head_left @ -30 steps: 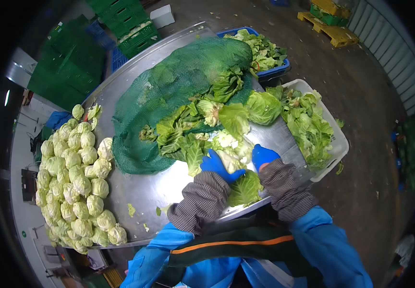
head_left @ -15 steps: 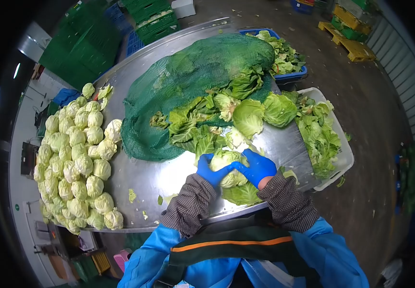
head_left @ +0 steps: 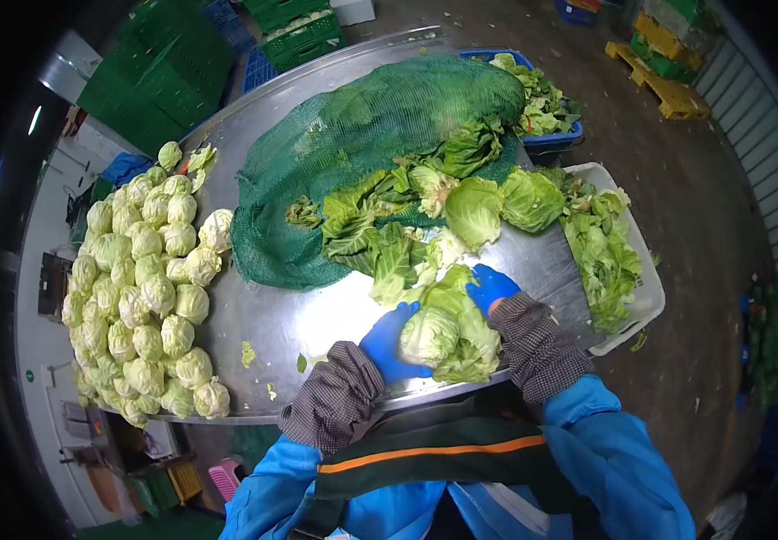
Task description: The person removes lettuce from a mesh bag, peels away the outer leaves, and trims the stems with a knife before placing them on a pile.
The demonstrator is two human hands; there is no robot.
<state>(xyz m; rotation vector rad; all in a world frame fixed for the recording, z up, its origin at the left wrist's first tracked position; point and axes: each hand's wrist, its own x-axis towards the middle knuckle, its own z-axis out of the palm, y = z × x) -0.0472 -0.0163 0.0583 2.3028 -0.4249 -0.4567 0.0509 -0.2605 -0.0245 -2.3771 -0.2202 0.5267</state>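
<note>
At the front edge of the metal table, a pale cabbage head (head_left: 429, 336) rests against loose green outer leaves (head_left: 468, 335). My left hand (head_left: 393, 344), in a blue glove, is curved around the head's left side, its fingers wrapped on it. On the right, my gloved right hand (head_left: 492, 288) lies on the upper right edge of the leaves; its fingers are partly spread, and no firm grip shows. Beyond my hands, more leaves and a green cabbage (head_left: 532, 201) lie by a green net sack (head_left: 317, 135).
Many trimmed cabbages (head_left: 146, 292) are piled on the table's left side. A white crate (head_left: 648, 292) of leaves stands at the right edge, with a blue crate (head_left: 556, 140) behind it. Green crates (head_left: 168, 76) are stacked at the back left.
My hands have moved apart. The left has gone left and down with the cabbage head, the right up and to the right. The outer leaves now lie spread to the right of the head.
</note>
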